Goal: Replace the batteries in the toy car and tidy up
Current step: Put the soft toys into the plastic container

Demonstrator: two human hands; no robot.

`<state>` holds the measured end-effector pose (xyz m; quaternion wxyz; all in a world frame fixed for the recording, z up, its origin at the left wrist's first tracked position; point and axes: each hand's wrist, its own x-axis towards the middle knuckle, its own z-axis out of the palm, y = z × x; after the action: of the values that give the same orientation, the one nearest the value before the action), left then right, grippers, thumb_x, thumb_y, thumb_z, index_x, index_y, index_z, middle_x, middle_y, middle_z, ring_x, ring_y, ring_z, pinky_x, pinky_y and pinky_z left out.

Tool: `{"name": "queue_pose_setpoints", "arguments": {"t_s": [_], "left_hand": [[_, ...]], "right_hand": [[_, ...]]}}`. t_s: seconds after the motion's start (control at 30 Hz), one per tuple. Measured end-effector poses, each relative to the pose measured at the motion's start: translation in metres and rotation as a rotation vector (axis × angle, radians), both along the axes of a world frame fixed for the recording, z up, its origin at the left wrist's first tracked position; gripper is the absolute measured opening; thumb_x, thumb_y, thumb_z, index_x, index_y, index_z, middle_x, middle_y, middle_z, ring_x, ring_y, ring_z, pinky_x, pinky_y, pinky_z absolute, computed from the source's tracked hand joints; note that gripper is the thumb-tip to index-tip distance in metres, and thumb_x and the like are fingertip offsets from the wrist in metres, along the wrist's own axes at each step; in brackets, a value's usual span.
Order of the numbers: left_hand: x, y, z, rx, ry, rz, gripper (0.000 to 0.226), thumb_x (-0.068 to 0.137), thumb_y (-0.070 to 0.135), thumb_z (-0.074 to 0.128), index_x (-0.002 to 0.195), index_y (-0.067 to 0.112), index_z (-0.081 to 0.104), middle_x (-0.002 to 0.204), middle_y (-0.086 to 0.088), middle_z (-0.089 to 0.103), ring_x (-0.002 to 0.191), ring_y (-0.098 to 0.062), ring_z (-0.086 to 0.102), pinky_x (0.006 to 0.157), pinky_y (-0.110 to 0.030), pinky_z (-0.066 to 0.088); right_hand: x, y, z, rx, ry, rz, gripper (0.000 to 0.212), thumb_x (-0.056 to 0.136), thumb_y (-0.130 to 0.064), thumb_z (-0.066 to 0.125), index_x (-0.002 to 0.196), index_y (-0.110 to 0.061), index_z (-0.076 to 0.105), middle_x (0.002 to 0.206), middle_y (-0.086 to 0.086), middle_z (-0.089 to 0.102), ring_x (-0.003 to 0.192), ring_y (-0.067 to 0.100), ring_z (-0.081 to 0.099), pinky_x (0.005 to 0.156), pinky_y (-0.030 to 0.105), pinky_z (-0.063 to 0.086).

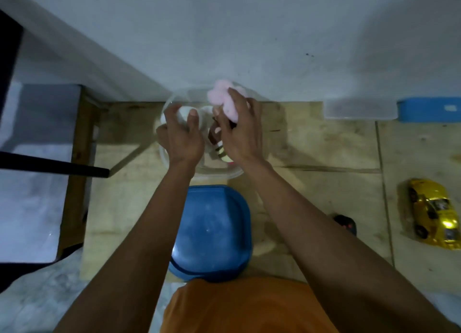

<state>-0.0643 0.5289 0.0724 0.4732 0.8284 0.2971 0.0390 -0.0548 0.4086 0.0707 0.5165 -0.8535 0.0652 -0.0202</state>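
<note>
A clear plastic tub (219, 174) stands on the wooden surface against the wall, with small toys inside. My right hand (239, 135) is over the tub and grips a soft pink toy (220, 94) at its far rim. My left hand (183, 135) reaches into the tub's left side and closes around a white object (184, 113). A brown and cream striped toy (220, 149) lies between my hands. The blue lid (212, 233) rests on the surface just in front of the tub. The yellow toy car (434, 213) sits far right, beside a small black remote (346, 224).
A second clear container (360, 109) and a blue lid (429, 108) lie against the wall at the back right. A dark rod (55, 167) juts in from the left over a wooden frame (77, 158). The grey wall (249, 33) closes the back.
</note>
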Motion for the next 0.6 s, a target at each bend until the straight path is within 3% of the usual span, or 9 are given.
{"name": "queue_pose_setpoints", "arguments": {"t_s": [0.2, 0.3, 0.43, 0.6], "left_hand": [[0.022, 0.01, -0.024, 0.012, 0.203, -0.031, 0.041, 0.098, 0.045, 0.052, 0.136, 0.03, 0.047, 0.138, -0.022, 0.043, 0.127, -0.039, 0.042, 0.104, -0.041, 0.036], [0.025, 0.013, -0.037, -0.036, 0.223, -0.047, 0.041, 0.101, 0.04, 0.048, 0.141, 0.034, 0.044, 0.146, -0.019, 0.034, 0.131, -0.039, 0.036, 0.105, -0.041, 0.035], [0.027, 0.025, -0.051, -0.008, 0.208, -0.146, 0.051, 0.101, 0.027, 0.05, 0.151, 0.031, 0.039, 0.155, -0.018, 0.027, 0.133, -0.041, 0.039, 0.112, -0.039, 0.03], [0.029, 0.033, -0.056, -0.021, 0.167, -0.185, 0.064, 0.09, 0.01, 0.055, 0.151, 0.02, 0.043, 0.155, -0.019, 0.03, 0.128, -0.042, 0.047, 0.109, -0.034, 0.036]], "right_hand": [[0.005, 0.021, -0.038, -0.175, 0.096, 0.072, 0.053, 0.098, -0.037, 0.058, 0.148, -0.029, 0.042, 0.152, 0.008, 0.032, 0.128, 0.03, 0.048, 0.09, 0.048, 0.053], [0.01, 0.027, -0.05, -0.286, 0.147, 0.14, 0.056, 0.099, -0.034, 0.054, 0.152, -0.029, 0.035, 0.16, 0.011, 0.021, 0.132, 0.041, 0.041, 0.098, 0.053, 0.047], [0.006, 0.037, -0.048, -0.496, 0.241, 0.197, 0.063, 0.101, -0.053, 0.037, 0.158, -0.038, 0.014, 0.168, 0.005, 0.001, 0.146, 0.045, 0.019, 0.11, 0.055, 0.032], [0.002, 0.046, -0.036, -0.726, 0.229, 0.157, 0.057, 0.104, -0.051, 0.027, 0.158, -0.039, 0.01, 0.168, -0.005, 0.001, 0.145, 0.04, 0.02, 0.107, 0.055, 0.032]]}}
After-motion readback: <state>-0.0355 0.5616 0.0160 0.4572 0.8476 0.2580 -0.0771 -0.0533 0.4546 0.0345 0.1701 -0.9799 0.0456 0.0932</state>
